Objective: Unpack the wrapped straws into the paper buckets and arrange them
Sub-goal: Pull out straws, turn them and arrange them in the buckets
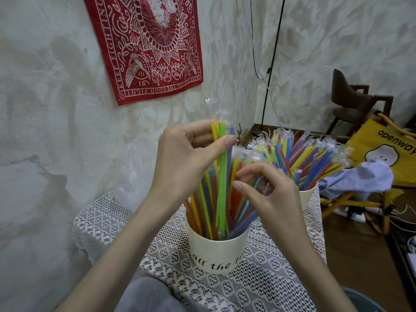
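Pinching a small bundle of wrapped straws (pixel 221 140) between thumb and fingers, the left hand (pixel 186 158) holds it upright above the near paper bucket (pixel 217 251), the clear wrapper tips poking up past the fingers. The right hand (pixel 267 194), its fingers curled, touches the tops of the straws standing in that bucket; whether it grips any cannot be told. Two paper buckets stand on the tabletop: the near one at the middle, printed with black script and packed with red, yellow, green and blue straws, and a second bucket (pixel 306 195) toward the far right corner, crammed with straws still in clear wrappers (pixel 315 152). A white lace tablecloth (pixel 265 278) covers the tabletop. Behind hangs one red printed cloth (pixel 146 48) on a rough whitewashed wall (pixel 45 109). To the right are one dark wooden chair (pixel 353 104), one yellow bag (pixel 387 149) and a crumpled pale blue garment (pixel 360 179).
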